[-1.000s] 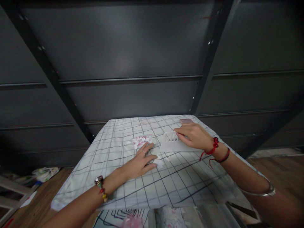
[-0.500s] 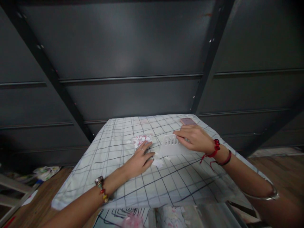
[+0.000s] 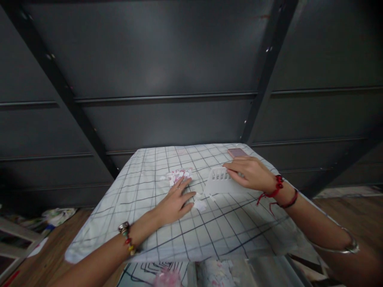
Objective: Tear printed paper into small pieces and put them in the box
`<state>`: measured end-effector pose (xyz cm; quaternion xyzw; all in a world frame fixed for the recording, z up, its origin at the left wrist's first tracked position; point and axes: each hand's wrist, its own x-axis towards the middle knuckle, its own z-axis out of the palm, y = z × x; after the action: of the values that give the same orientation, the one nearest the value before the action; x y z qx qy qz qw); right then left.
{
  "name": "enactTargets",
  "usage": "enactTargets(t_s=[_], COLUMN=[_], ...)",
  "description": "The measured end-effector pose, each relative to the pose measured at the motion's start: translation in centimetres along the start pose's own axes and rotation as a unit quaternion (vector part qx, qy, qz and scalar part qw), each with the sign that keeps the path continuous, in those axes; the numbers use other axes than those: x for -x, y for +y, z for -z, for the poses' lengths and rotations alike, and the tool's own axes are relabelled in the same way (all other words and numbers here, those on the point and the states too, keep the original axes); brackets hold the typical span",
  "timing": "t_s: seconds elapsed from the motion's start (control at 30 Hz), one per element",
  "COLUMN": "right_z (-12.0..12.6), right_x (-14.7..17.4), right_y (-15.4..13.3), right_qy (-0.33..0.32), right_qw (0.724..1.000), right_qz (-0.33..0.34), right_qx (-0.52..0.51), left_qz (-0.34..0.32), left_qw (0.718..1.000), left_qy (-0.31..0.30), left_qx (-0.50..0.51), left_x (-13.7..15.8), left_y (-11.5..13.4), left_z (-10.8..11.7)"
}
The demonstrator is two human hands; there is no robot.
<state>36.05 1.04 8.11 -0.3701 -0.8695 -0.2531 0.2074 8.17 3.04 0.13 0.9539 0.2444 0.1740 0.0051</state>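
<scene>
Fingers spread, my left hand (image 3: pixel 176 201) lies on the checked tablecloth (image 3: pixel 143 191), its fingertips at the edge of a small heap of white and pink paper scraps (image 3: pixel 179 175). A few loose white scraps (image 3: pixel 200 205) lie just right of its fingers. My right hand (image 3: pixel 248 173) pinches the slotted top edge of a white plastic scraper (image 3: pixel 220 184). The scraper stands on edge, tilted, with its lower edge at the cloth; its right part is hidden behind the hand.
Behind my right hand lies a pink phone (image 3: pixel 237 153). At the near edge sit an open container (image 3: pixel 191 275) with paper bits in it and a pink bundle (image 3: pixel 167 278). Dark panels (image 3: pixel 167 123) rise beyond the table. A pale wooden frame (image 3: pixel 18 235) stands at lower left.
My right hand and the scraper have shifted slightly to the right, away from the loose scraps. My left hand stays nearly where it was.
</scene>
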Motion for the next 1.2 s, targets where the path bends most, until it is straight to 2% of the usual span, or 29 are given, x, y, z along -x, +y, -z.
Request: enactTargets(t_s=[0.23, 0.4, 0.5, 0.63, 0.9, 1.07, 1.2], right_z=[-0.9, -0.4, 0.0, -0.2, -1.0, -0.8, -0.6], right_x=[-1.1, -1.4, -1.1, -1.1, -2.9, -1.9, -1.0], right_y=[-0.1, 0.1, 0.5, 0.4, -0.3, 0.3, 0.3], right_qy=[-0.001, 0.018, -0.001, -0.02, 0.003, 0.013, 0.016], right_qw=[0.999, 1.0, 1.0, 1.0, 1.0, 0.999, 0.999], right_qz=[-0.018, -0.015, -0.01, -0.007, -0.018, -0.045, -0.036], right_qx=[0.031, 0.021, 0.012, 0.013, 0.012, 0.01, 0.024], left_qz=[-0.004, 0.048, 0.088, 0.111, 0.124, 0.133, 0.126], left_qw=[0.999, 0.997, 0.994, 0.992, 0.992, 0.991, 0.992], left_qy=[0.032, 0.062, 0.068, 0.057, 0.036, 0.023, 0.003], left_qx=[0.031, 0.024, 0.02, 0.015, 0.003, 0.017, 0.025], left_x=[0.2, 0.2, 0.3, 0.3, 0.4, 0.5, 0.9], left_y=[0.1, 0.1, -0.1, -0.3, -0.2, -0.3, -0.3], left_z=[0.0, 0.0, -0.4, -0.8, -0.9, -0.7, -0.5])
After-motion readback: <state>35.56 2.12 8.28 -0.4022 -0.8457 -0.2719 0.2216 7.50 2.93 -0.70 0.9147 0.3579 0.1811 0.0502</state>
